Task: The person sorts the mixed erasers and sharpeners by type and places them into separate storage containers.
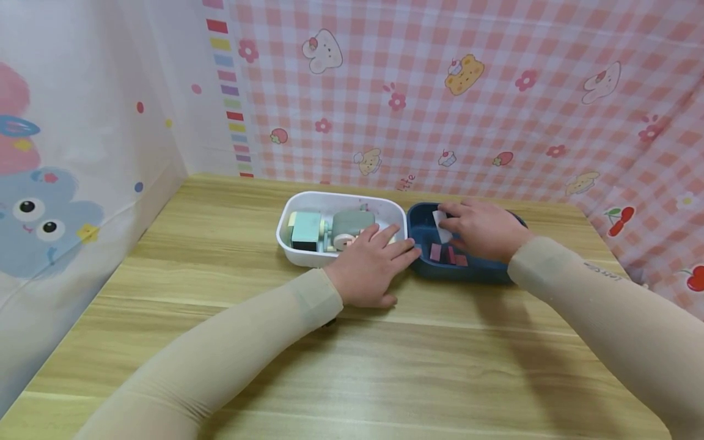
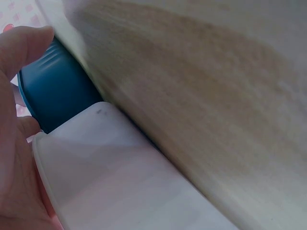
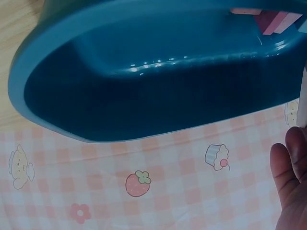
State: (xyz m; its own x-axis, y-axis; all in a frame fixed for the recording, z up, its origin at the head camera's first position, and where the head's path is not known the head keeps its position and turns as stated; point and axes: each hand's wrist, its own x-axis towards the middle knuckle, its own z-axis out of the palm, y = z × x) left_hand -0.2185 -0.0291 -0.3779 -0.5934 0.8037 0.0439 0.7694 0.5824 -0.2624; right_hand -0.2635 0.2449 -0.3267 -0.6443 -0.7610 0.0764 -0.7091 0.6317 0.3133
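Note:
Two small bins stand side by side on the wooden table. My left hand lies over the front right of the white bin, fingers spread, with its fingertips reaching the edge of the dark blue bin. In the white bin are a mint-green block toy and a grey-green rounded piece. My right hand is over the blue bin and pinches a thin white flat piece. Beneath it, several pink and red blocks sit in that bin. The right wrist view shows the blue bin's deep interior.
A pink checked cloth hangs behind the table, and a white printed cloth hangs at the left. The wooden tabletop extends in front of the bins. A small dark object shows under the left wrist.

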